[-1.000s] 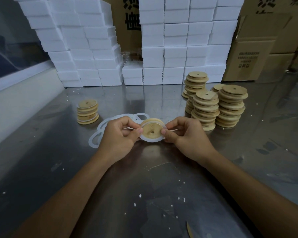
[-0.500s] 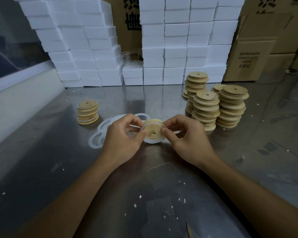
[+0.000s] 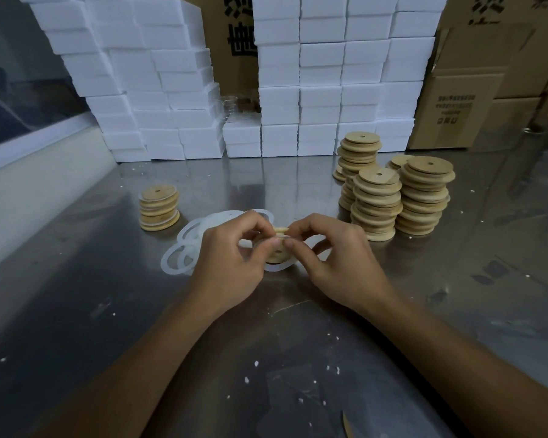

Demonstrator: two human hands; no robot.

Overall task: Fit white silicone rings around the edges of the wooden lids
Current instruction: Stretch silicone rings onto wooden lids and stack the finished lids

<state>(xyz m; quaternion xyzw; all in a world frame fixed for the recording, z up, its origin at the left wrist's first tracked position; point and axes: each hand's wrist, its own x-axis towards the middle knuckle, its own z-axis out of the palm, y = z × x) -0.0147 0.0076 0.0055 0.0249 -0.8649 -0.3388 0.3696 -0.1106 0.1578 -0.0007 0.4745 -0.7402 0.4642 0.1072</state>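
Wooden lid point(image 3: 279, 251) sits pinched, seemingly ring-wrapped, between both hands' fingers point(image 3: 293, 245).

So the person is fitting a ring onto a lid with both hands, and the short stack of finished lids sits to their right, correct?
Not quite. The head view shows both hands, left hand and right hand, working the wooden lid, but the short stack of lids sits to the person's left. The tall stacks are on the right.

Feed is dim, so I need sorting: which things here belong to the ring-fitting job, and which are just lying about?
Job:
lid in hand
its ring
left hand
right hand
loose rings
bare lid stacks
short lid stack

Lying about:
foam blocks
cardboard boxes
white crumbs
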